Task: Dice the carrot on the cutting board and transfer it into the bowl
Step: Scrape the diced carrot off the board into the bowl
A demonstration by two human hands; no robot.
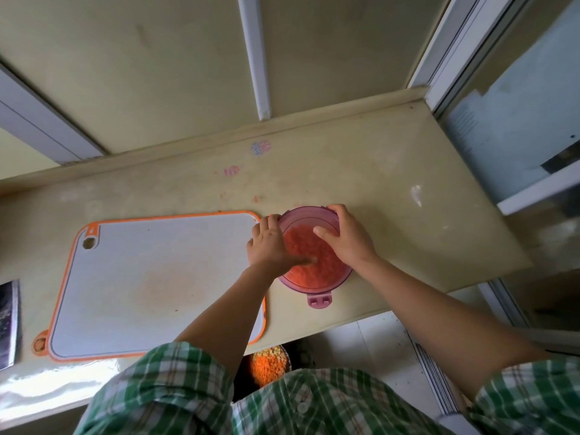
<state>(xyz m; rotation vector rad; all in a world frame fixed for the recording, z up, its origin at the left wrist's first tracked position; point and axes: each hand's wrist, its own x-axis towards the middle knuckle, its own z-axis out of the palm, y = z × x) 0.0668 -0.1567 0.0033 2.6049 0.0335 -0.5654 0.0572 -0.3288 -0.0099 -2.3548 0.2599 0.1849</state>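
The left hand (pixel 269 243) and right hand (pixel 349 237) are gripping opposite sides of the bowl (pixel 314 287) — keep it level, avoid spilling the diced carrot (pixel 314 257).

2 stickers (pixel 261 148) on counter (pixel 392 171) — dish (pixel 270 365) w/ orange bits below its edge.

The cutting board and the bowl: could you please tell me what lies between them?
In the head view, only the left hand lies between the cutting board and the bowl, gripping the bowl's left rim.
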